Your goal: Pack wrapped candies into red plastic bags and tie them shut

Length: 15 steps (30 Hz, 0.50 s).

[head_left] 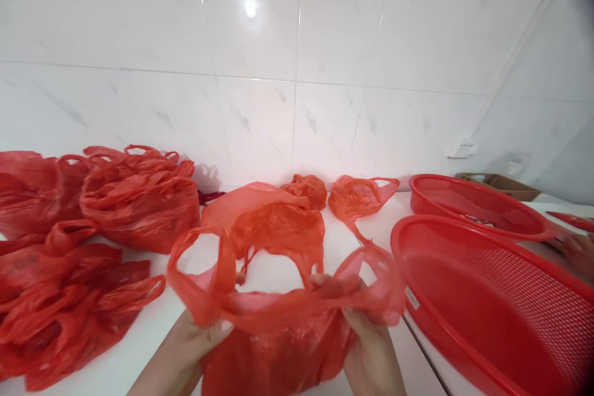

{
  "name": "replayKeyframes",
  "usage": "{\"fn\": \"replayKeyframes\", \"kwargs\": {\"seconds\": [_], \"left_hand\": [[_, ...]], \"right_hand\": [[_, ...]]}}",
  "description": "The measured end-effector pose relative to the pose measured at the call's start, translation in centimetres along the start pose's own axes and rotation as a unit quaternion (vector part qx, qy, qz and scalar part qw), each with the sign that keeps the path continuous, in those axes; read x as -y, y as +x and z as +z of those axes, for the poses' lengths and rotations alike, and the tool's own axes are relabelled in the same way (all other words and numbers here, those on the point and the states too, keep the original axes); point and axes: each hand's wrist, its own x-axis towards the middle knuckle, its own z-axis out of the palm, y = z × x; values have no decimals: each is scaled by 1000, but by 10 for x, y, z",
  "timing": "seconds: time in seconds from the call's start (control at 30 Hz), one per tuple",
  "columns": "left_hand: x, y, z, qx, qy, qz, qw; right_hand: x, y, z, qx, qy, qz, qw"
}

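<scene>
A thin red plastic bag (278, 328) with two loop handles hangs at the bottom centre, stretched between both hands. My left hand (192, 346) pinches the bag's mouth below the left handle loop. On the right side, my right hand (369, 346) grips the rim under the right handle. Both hands have their fingers closed on the plastic. Just behind the held bag, more crumpled red bags (273, 216) lie on the white counter (139, 334).
Piles of filled and flat red bags (139, 198) cover the counter's left side. Two red mesh baskets, the nearer one (492, 315) and the farther one (477, 204), sit at the right. Another person's hand (578, 253) shows at the right edge. A white tiled wall stands behind.
</scene>
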Motion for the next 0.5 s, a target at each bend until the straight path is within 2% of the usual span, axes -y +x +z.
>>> {"fn": "replayKeyframes", "kwargs": {"seconds": [0.1,0.2,0.27,0.37,0.5], "left_hand": [[3,-1,8,-42,-96,-40,994],[5,3,20,-107,-142,-44,983],[5,6,29,-118,-170,-49,977],[6,7,40,-102,-219,-84,967],[7,4,49,-19,-291,-110,950]], "right_hand": [[3,7,10,3,62,15,998],[2,12,20,27,128,20,991],[1,12,26,34,146,22,988],[1,8,31,47,103,32,993],[3,0,31,75,24,33,996]]}}
